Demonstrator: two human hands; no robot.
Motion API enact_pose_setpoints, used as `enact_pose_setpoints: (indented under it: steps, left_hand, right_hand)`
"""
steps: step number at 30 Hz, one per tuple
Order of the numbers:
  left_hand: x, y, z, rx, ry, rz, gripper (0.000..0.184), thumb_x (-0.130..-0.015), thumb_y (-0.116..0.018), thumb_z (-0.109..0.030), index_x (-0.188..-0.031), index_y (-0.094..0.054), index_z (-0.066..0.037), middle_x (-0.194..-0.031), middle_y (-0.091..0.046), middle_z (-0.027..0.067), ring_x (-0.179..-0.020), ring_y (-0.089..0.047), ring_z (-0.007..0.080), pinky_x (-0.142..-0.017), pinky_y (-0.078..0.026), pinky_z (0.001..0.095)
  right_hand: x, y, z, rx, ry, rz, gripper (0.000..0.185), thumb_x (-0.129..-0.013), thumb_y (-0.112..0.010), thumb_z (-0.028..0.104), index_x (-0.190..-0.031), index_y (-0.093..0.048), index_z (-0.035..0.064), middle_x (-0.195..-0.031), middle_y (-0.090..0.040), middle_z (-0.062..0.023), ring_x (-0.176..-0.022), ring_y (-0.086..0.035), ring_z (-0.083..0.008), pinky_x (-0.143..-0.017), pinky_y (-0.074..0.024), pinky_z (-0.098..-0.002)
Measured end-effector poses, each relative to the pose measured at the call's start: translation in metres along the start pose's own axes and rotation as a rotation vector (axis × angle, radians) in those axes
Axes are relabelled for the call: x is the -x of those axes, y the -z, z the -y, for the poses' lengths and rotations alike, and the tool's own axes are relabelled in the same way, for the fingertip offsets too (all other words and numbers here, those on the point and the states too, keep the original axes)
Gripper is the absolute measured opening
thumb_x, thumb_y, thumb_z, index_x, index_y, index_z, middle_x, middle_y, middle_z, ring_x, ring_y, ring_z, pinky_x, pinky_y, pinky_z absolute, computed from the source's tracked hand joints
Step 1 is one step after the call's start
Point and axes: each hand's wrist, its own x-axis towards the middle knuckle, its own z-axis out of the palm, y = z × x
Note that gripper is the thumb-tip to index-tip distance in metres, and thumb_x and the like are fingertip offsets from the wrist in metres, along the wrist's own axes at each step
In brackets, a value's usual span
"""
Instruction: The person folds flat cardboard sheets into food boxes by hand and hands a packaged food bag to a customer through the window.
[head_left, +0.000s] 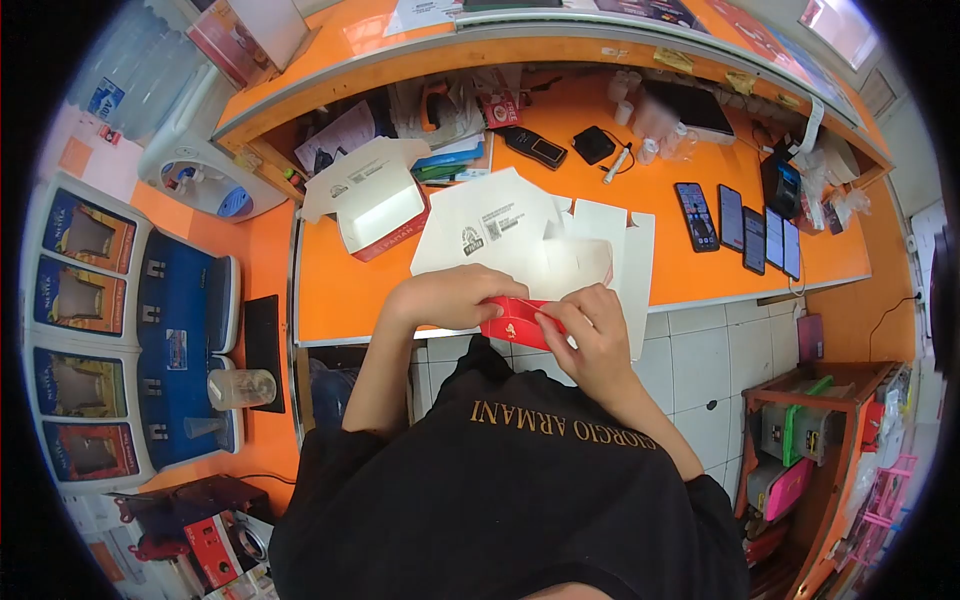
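My left hand [458, 295] is closed on the left end of a red cardboard food box [520, 331], its thumb pressed on the red wall. My right hand [598, 338] pinches the right end of that same wall with thumb and fingers. The box is partly folded, and its white inside shows beyond my hands at the table's front edge. Flat white box blanks [497, 215] with black print lie under and behind it. To the left stands a folded red-and-white box [383, 213] with its lid up.
Several phones [697, 216] lie on the orange table [610, 207] at right. A black handheld device [532, 148] and a small black box [593, 146] sit farther back. On the left are a drink dispenser [185, 345] and a clear plastic jug [242, 389].
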Motion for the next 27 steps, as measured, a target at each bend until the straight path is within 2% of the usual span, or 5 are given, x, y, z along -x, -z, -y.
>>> enact_pose_setpoints:
  steps: [13,19,23,24,27]
  left_hand:
    - [0.012,0.015,-0.002,-0.137,-0.089,-0.594,0.033,-0.072,-0.059,0.0,-0.104,-0.058,-0.004,-0.096,-0.053,0.0109,-0.094,-0.051,0.0275,-0.081,-0.043,0.0369]
    - [0.026,-0.011,0.038,-0.057,0.078,-1.031,0.088,-0.061,-0.072,-0.011,-0.136,-0.026,-0.004,-0.133,-0.029,0.0217,-0.12,-0.035,0.0393,-0.097,-0.036,0.0416]
    - [0.049,-0.008,0.106,0.08,0.001,-1.084,0.113,-0.054,-0.081,-0.025,-0.14,-0.011,-0.002,-0.14,-0.017,0.0219,-0.128,-0.025,0.0393,-0.103,-0.03,0.043]
    - [0.059,-0.006,0.115,0.083,0.039,-1.121,0.115,-0.056,-0.081,-0.027,-0.141,-0.008,-0.002,-0.141,-0.018,0.0201,-0.13,-0.024,0.0352,-0.103,-0.03,0.042]
    - [0.088,0.0,0.138,0.47,-0.077,-1.271,0.115,-0.058,-0.082,-0.029,-0.141,-0.008,-0.002,-0.141,-0.02,0.0182,-0.132,-0.022,0.0303,-0.105,-0.028,0.0419]
  right_hand:
    - [-0.037,-0.05,-0.007,0.108,-0.07,0.041,0.022,-0.071,-0.07,0.003,-0.088,-0.057,0.0046,-0.076,-0.062,-0.0047,-0.063,-0.056,-0.023,-0.062,-0.0422,-0.0307]
    - [-0.054,-0.101,0.011,0.049,0.111,-0.188,0.025,-0.067,-0.073,-0.001,-0.086,-0.059,0.004,-0.077,-0.065,-0.0031,-0.053,-0.056,-0.0179,-0.049,-0.0425,-0.03]
    - [-0.081,-0.116,0.02,-0.367,0.043,0.297,0.041,-0.067,-0.074,0.005,-0.103,-0.055,0.0047,-0.106,-0.061,-0.0128,-0.1,-0.059,-0.0264,-0.091,-0.0426,-0.0404]
    - [-0.079,-0.118,0.01,-0.331,0.069,0.322,0.053,-0.067,-0.076,0.011,-0.113,-0.051,0.0059,-0.128,-0.047,-0.0169,-0.125,-0.04,-0.0299,-0.105,-0.026,-0.0456]
    - [-0.094,-0.121,-0.003,-0.141,-0.118,0.044,0.075,-0.067,-0.077,0.025,-0.129,-0.04,0.0048,-0.137,-0.036,-0.0168,-0.129,-0.034,-0.0307,-0.106,-0.0255,-0.0432]
